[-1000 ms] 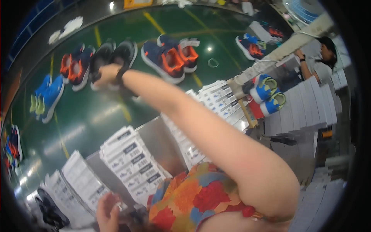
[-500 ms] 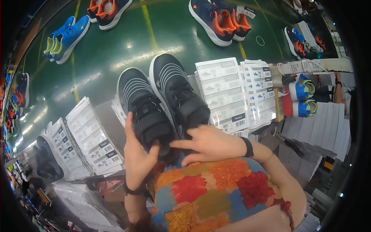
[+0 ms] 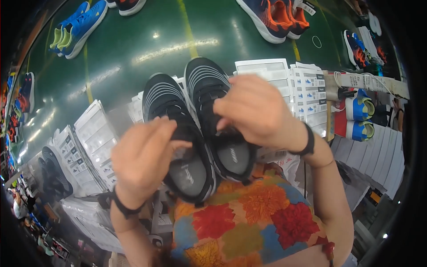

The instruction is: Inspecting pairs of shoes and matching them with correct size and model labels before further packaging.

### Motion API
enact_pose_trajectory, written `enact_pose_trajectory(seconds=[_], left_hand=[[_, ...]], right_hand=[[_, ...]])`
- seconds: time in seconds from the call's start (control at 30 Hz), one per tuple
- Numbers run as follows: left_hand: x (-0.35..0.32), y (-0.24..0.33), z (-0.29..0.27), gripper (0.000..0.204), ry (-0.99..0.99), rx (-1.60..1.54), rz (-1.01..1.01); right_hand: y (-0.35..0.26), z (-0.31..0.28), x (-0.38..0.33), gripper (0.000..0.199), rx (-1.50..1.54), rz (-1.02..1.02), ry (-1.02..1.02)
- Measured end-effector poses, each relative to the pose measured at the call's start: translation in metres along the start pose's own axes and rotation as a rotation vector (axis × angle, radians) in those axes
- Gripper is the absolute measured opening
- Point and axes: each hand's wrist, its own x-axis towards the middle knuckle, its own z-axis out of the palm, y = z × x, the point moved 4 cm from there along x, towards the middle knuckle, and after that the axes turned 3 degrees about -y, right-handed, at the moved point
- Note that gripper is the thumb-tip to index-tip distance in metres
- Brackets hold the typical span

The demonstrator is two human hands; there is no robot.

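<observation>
A pair of black sneakers with pale wavy lines lies side by side before me, toes pointing away: the left sneaker (image 3: 189,178) and the right sneaker (image 3: 235,158). Their grey insoles show through the openings. My left hand (image 3: 144,153) is closed at the left sneaker's tongue and strap, thumb inside the opening's edge. Over the right sneaker's strap, my right hand (image 3: 255,109) is curled, fingers pinched at the upper. Motion smears both hands slightly, and the knuckles hide part of what they grip. Dark bands circle both wrists.
Stacks of white labelled boxes stand left (image 3: 95,142) and right (image 3: 309,95) of the sneakers. Beyond runs a green surface (image 3: 133,49) with yellow lines, carrying blue shoes (image 3: 84,33) and navy-orange shoes (image 3: 275,20). Blue-white shoes (image 3: 359,113) sit at right; other black shoes (image 3: 55,173) at left.
My hands have moved from the heel ends up to the straps, the right one farther forward. The shoe openings now show their insoles. The view has shifted slightly.
</observation>
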Motion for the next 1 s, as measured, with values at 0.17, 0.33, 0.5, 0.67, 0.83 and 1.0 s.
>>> enact_pose_trajectory(seconds=[0.17,0.33,0.5,0.67,0.83,1.0], left_hand=[[0.030,-0.035,0.000,0.021,-0.134,-0.222,-0.265],[0.029,-0.066,0.012,0.012,-0.133,-0.811,-0.780],[0.033,-0.075,0.020,0.014,-0.206,-0.957,-0.872],[0.033,-0.073,0.021,0.016,-0.201,-0.977,-0.887],[0.036,-0.050,0.012,0.014,-0.172,-0.871,-0.878],[0.035,-0.032,0.002,0.015,-0.190,-0.730,-0.827]], right_hand=[[0.045,0.017,0.040,0.017,0.661,0.423,-0.197],[0.072,0.037,0.038,0.024,1.029,0.637,-0.182],[0.074,0.034,0.034,0.024,1.080,0.720,-0.240],[0.070,0.033,0.031,0.022,1.044,0.750,-0.190],[0.049,0.021,0.028,0.021,0.931,0.695,-0.122],[0.034,0.007,0.031,0.018,0.804,0.595,-0.124]])
